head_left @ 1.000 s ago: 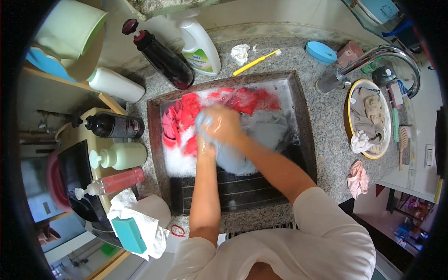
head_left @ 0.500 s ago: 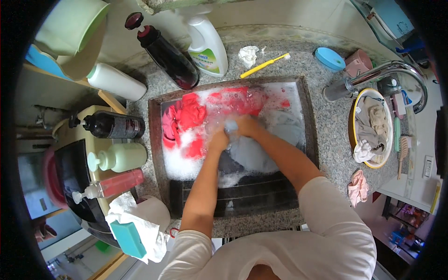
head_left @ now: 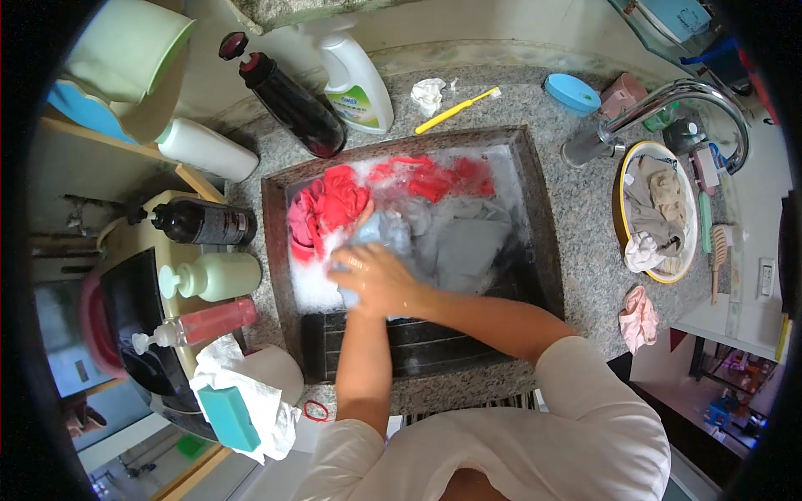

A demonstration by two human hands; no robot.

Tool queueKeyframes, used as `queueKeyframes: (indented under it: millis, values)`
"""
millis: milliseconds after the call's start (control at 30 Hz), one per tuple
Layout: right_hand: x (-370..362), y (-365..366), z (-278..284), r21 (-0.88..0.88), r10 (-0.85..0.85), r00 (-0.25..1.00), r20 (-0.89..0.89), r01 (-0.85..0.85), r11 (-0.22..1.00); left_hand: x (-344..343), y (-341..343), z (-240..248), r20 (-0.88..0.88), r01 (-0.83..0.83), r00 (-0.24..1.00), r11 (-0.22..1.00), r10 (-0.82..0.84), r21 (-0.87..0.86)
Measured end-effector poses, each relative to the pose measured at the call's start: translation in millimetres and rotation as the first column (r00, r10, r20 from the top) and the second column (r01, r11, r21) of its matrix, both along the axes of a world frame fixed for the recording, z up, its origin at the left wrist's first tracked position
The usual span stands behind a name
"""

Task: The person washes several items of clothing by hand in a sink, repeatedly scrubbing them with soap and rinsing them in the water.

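Observation:
My right hand [head_left: 372, 275] reaches across from the right, over my left wrist, its fingers bent on a wet light blue-grey cloth [head_left: 387, 231]. Under it, my left hand [head_left: 365, 214] is mostly hidden; only a little of its fingers shows beside the cloth, so its grip is unclear. More grey fabric [head_left: 468, 242] spreads to the right through the soapy water. Bunched red fabric [head_left: 330, 204] rises at the left of the dark stone sink [head_left: 551, 242], and another red piece [head_left: 439, 179] floats along the far side. White suds [head_left: 313, 288] lie by the left wall.
Along the left stand a dark pump bottle [head_left: 205, 223], a green one [head_left: 213, 276] and a pink one [head_left: 209, 321]. A spray bottle [head_left: 357, 88] and yellow toothbrush [head_left: 455, 110] sit behind the sink. On the right are the faucet [head_left: 589, 142] and a basin of clothes [head_left: 622, 213].
Both hands have come nearer and to the left, bringing the light blue-grey cloth. My right hand now crosses over the left. The grey fabric and red pieces have shifted in the water.

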State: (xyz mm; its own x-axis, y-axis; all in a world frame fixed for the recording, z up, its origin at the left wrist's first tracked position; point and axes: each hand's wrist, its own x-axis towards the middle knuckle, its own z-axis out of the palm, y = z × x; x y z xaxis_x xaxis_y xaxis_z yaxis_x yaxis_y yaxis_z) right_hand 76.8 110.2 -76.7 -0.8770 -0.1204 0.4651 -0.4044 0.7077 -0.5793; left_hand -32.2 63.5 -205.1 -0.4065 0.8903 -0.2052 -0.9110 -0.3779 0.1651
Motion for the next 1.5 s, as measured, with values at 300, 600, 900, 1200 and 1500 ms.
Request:
queueKeyframes:
  millis: [300,600,900,1200,1500]
  values:
    - [-34,106,-66,-0.01,-0.482,0.849,0.214,0.496,0.868,38,20,84,-0.117,-0.116,0.991,0.811,0.06,-0.573]
    - [-5,96,-104,0.311,-0.378,0.91,0.169,0.314,0.897,45,2,-23,-0.492,-0.91,-0.154,0.317,-0.857,-0.267]
    - [-44,113,-135,-0.017,-0.195,0.95,0.244,0.205,0.979,20,13,27,-0.375,-0.143,0.917,0.764,-0.137,-0.63]
    - [-4,3,8,0.011,0.103,0.99,-0.095,-0.102,0.995,-5,-12,-2,0.023,-0.014,1.0,0.952,0.008,0.305]
    - [-35,105,-71,-0.134,-0.393,0.918,-0.048,0.384,0.914,39,22,94,-0.108,-0.175,0.984,0.836,0.139,-0.52]
